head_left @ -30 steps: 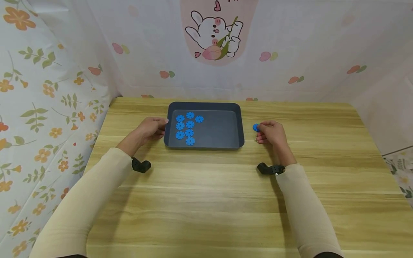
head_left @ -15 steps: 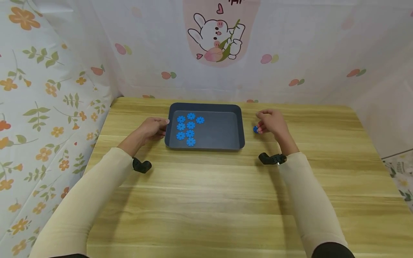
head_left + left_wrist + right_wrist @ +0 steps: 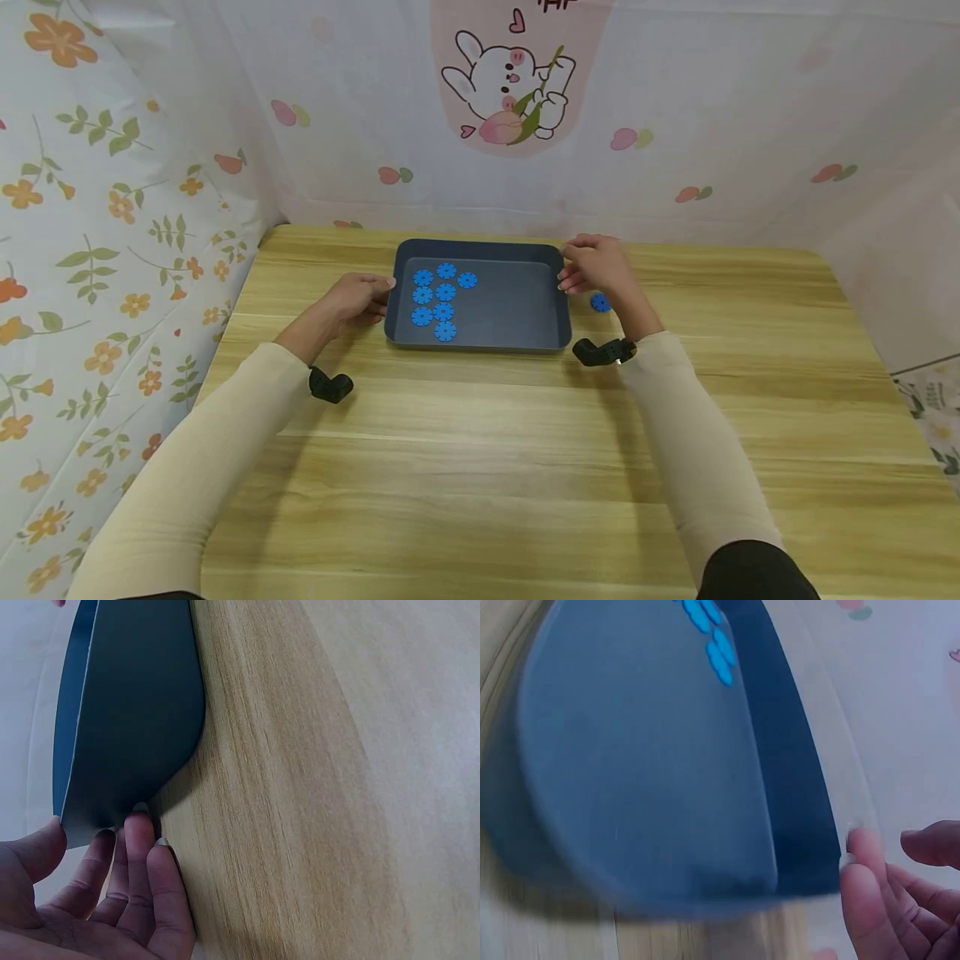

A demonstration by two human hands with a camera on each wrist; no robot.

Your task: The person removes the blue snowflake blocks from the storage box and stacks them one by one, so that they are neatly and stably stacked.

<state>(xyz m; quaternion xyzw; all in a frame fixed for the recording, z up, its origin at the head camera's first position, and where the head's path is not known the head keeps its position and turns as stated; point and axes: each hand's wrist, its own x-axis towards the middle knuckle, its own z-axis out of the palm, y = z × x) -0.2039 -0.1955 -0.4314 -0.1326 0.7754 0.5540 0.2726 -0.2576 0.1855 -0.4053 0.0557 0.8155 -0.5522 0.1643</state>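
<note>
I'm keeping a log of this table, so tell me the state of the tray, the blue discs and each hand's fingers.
Tray: open side up
Eight blue discs: lying inside the tray
Loose blue disc: on the table
Left fingers: holding the tray
Right fingers: at the tray's edge, contact unclear

Tray (image 3: pixel 517 308) dark grey, perhaps bluish; discs (image 3: pixel 446 292) blue; table (image 3: pixel 480 450) wood-grained; sleeves (image 3: pixel 705 442) cream

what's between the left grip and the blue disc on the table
The dark tray with eight blue discs in it, then bare tabletop, seen in the head view.
</note>
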